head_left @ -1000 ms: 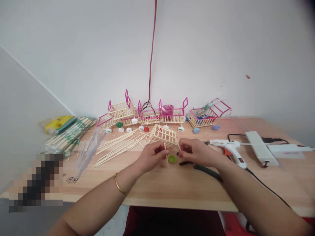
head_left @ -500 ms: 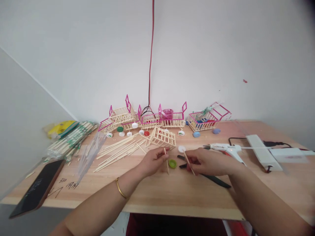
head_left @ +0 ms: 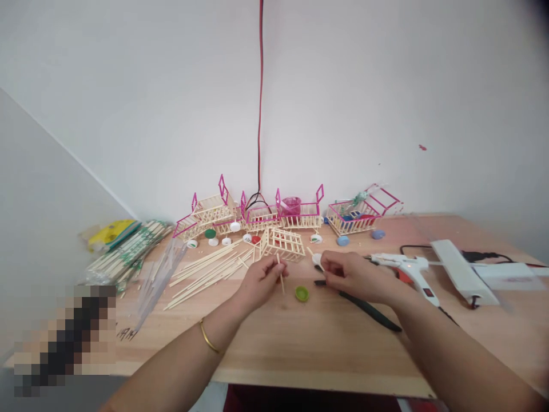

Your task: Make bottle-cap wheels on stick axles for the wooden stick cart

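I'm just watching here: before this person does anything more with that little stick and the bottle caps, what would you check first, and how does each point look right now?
1. Short stick held firmly in the left hand: ok, pinched between the fingers.
2. Right hand on the white cap: cannot tell, the fingers reach it but the grip is hidden.
3. Green cap within reach: ok, it lies on the table between both hands.
4. Glue gun close by: ok, just right of the right hand; whether it is hot, cannot tell.
5. Black pliers out of the way: not ok, they lie under the right wrist.
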`<state>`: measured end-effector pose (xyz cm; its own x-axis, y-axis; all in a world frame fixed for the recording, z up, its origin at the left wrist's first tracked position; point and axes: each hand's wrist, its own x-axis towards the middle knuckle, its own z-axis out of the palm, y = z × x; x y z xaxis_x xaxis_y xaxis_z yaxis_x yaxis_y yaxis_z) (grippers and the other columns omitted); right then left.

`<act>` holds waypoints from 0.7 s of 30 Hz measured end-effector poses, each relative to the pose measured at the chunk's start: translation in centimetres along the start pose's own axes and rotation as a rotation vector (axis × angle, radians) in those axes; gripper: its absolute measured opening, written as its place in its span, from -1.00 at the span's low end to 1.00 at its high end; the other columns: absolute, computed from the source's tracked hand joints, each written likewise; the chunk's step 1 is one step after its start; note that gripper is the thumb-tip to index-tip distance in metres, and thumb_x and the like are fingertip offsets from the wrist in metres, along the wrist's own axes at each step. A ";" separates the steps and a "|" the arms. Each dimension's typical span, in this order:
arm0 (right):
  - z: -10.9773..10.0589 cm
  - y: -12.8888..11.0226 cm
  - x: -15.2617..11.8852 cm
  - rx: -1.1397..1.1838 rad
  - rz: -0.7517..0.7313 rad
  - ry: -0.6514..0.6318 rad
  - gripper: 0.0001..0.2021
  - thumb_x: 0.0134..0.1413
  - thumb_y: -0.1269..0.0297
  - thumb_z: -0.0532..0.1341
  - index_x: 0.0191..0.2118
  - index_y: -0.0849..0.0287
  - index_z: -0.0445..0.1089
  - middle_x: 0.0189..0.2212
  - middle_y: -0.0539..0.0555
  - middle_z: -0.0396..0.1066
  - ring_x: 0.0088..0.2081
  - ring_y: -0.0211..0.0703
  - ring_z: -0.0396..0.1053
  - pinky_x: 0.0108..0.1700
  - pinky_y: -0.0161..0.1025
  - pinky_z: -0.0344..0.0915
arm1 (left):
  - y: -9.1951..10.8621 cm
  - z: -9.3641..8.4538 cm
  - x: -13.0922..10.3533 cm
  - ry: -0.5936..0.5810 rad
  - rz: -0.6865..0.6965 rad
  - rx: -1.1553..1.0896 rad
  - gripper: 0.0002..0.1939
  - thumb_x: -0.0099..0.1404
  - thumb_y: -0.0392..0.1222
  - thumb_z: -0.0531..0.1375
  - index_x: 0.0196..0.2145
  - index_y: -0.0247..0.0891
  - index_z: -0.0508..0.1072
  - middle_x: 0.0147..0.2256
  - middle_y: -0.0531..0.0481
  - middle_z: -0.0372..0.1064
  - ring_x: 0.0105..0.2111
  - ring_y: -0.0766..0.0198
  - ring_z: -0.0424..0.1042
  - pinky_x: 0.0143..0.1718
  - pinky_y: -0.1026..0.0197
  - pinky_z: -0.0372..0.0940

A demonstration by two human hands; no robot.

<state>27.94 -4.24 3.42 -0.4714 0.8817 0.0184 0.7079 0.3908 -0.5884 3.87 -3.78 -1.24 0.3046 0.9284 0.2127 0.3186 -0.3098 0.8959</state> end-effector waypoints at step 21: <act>2.1 1.0 1.3 0.381 -0.104 0.026 -0.78 0.11 0.11 0.16 -0.36 0.16 0.36 -0.55 -0.06 0.33 -0.51 -0.29 0.27 -0.45 -0.34 0.17 | 0.1 -0.4 -0.1 0.136 0.441 0.449 -0.83 0.31 -0.20 0.11 -0.20 -0.28 0.45 -0.29 -0.12 0.46 -0.27 0.19 0.40 -0.21 0.12 0.31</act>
<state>26.94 -3.27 1.14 -0.5135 0.8509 0.1107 0.4090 0.3562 -0.8402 3.52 -3.81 -0.97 0.3854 0.7025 0.5983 0.5427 -0.6970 0.4687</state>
